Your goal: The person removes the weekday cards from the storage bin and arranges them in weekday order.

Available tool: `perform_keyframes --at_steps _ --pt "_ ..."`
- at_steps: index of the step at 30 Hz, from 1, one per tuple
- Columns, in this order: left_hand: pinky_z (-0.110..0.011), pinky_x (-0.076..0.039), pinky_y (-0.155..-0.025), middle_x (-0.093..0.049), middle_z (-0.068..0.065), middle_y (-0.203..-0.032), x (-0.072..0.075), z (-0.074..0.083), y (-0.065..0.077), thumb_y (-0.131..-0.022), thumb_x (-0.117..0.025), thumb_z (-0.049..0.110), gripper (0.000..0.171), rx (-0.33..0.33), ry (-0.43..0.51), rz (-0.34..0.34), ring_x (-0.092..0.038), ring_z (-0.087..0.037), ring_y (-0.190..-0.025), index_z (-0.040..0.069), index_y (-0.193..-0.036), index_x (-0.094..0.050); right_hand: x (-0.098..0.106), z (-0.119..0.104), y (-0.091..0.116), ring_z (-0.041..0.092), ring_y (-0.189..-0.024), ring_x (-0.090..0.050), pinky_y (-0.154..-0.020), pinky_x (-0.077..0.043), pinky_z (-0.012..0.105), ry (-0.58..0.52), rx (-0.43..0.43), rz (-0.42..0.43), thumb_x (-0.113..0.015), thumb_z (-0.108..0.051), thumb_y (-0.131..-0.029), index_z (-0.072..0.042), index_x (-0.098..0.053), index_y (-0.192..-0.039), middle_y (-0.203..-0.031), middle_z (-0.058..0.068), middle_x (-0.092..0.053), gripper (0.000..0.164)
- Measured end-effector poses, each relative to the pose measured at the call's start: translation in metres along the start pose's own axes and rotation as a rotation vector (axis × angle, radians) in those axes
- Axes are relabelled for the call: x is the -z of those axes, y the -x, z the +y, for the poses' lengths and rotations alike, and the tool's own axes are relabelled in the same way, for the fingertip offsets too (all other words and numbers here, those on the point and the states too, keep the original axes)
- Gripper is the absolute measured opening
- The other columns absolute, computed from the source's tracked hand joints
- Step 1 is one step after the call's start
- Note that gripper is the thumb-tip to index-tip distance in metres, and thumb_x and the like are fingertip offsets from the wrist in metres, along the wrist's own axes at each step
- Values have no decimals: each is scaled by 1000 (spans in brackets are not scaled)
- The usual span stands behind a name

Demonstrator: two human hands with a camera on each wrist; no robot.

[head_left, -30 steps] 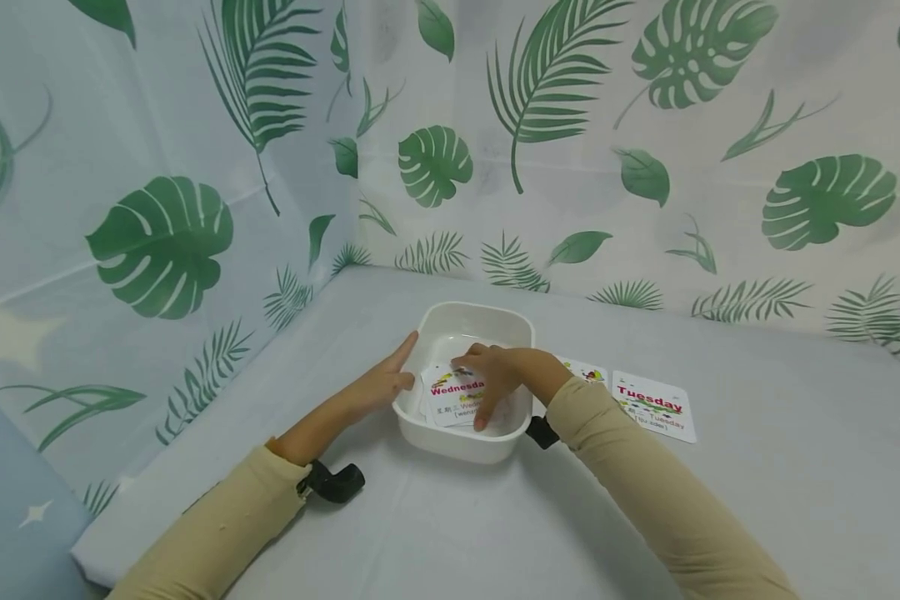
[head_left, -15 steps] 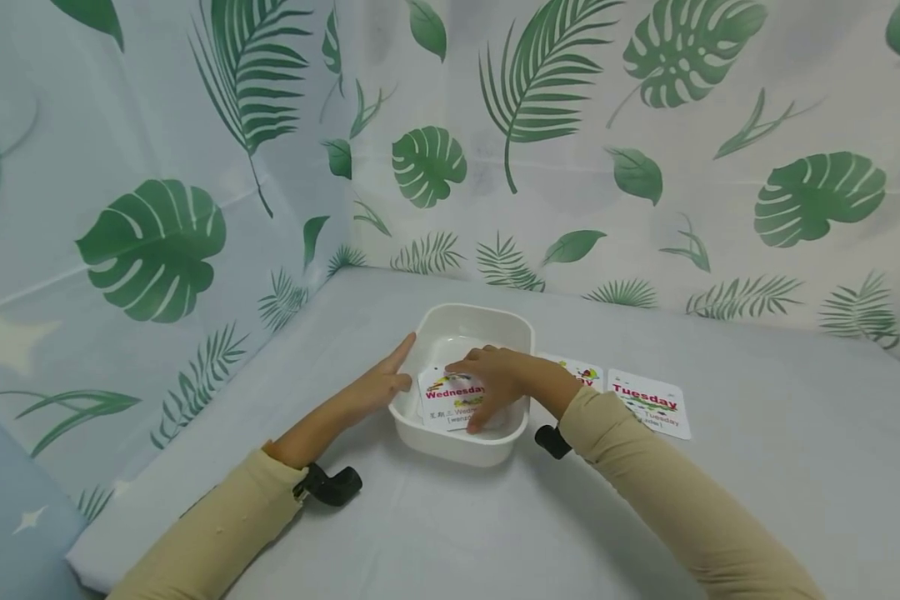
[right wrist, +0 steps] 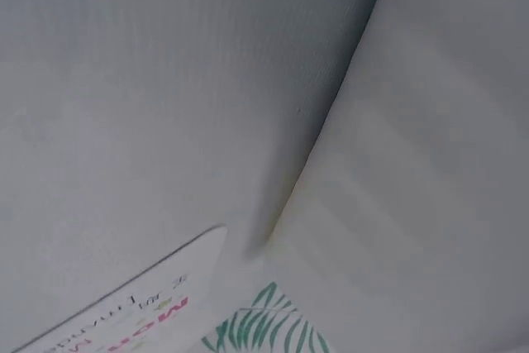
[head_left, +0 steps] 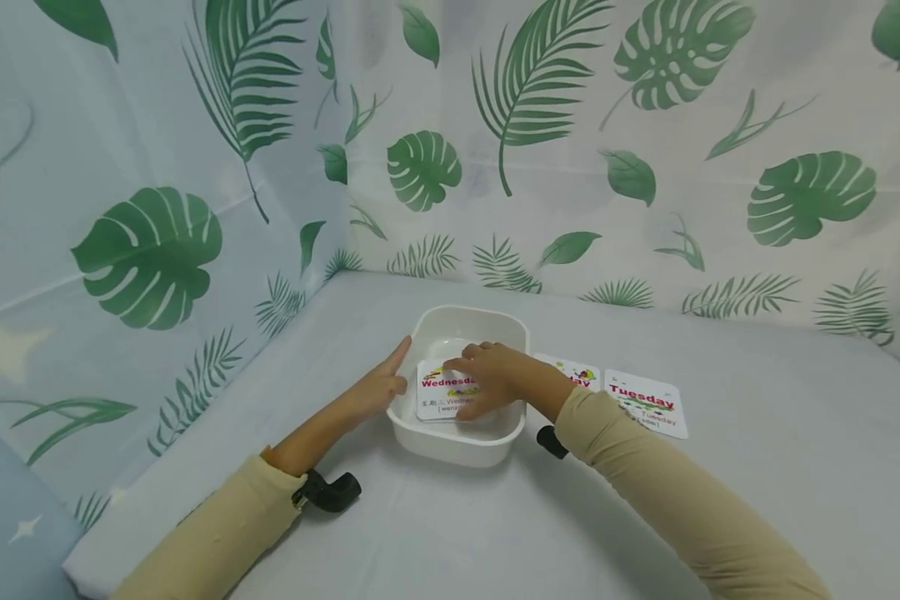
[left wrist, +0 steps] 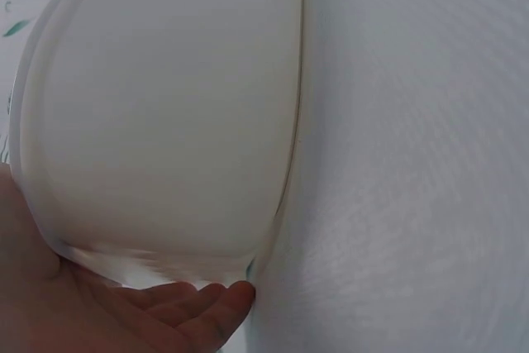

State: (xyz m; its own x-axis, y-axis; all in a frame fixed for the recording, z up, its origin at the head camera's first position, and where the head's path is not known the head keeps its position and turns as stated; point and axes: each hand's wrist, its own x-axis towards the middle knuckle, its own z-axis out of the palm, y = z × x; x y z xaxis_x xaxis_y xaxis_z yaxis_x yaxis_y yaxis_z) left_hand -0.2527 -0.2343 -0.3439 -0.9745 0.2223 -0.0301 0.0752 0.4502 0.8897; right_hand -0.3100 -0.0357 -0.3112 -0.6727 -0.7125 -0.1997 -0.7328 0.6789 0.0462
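In the head view, a white plastic basin (head_left: pixel 450 452) stands on the table. Inside it is a white flash card (head_left: pixel 438 392) printed "Wednesday" in red. My right hand (head_left: pixel 492 379) reaches into the basin and grips this card, thumb at its near edge and fingers at its far edge, covering its right part. My left hand (head_left: pixel 371 392) holds the basin's left side at the rim. In the left wrist view, the fingers (left wrist: pixel 211 316) of that hand lie against the basin's outer wall (left wrist: pixel 165 121). The right wrist view leaves the right hand out of sight.
Right of the basin lie a "Tuesday" card (head_left: pixel 648 406) and, partly behind the right forearm, another card (head_left: pixel 570 367); "Mon" shows on a card (right wrist: pixel 153 320) in the right wrist view. A leaf-patterned curtain (head_left: pixel 532 200) stands behind the grey-white table cloth (head_left: pixel 450 533).
The Wednesday card has turned slightly and sits more squarely under my right hand, which has shifted a little left with it. My left hand stays at the basin's rim.
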Motion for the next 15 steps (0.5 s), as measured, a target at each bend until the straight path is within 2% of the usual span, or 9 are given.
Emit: perform_keyframes --at_steps 5,8,12,15 --pt "-45 -2 -114 3 -6 -154 -4 0 0 -79 -35 3 80 6 -15 22 2 -26 -142 13 -147 5 1 2 2 31 -114 -48 -99 -38 46 -40 -30 9 -62 -58 -73 -28 -40 -136 -134 8 -45 74" --pt "-45 -4 -114 2 -7 -154 -6 0 2 -79 -35 3 79 8 -36 29 0 -28 -142 11 -147 5 1 5 4 31 -118 -46 -100 -37 47 -77 -19 22 -61 -59 -73 -25 -38 -139 -136 9 -44 78" --pt "-45 -5 -114 1 -9 -154 -5 2 5 -80 -34 3 78 -7 -71 25 -1 -28 -141 10 -147 5 2 12 8 32 -124 -42 -102 -35 50 -140 -21 89 -61 -58 -73 -19 -35 -141 -138 10 -43 83" --pt "-46 -4 -114 1 -10 -154 -2 2 7 -80 -34 4 77 -16 -63 27 -1 -29 -141 10 -147 4 3 18 9 33 -127 -39 -102 -36 51 -190 -40 155 -62 -57 -72 -17 -34 -141 -140 12 -41 85"
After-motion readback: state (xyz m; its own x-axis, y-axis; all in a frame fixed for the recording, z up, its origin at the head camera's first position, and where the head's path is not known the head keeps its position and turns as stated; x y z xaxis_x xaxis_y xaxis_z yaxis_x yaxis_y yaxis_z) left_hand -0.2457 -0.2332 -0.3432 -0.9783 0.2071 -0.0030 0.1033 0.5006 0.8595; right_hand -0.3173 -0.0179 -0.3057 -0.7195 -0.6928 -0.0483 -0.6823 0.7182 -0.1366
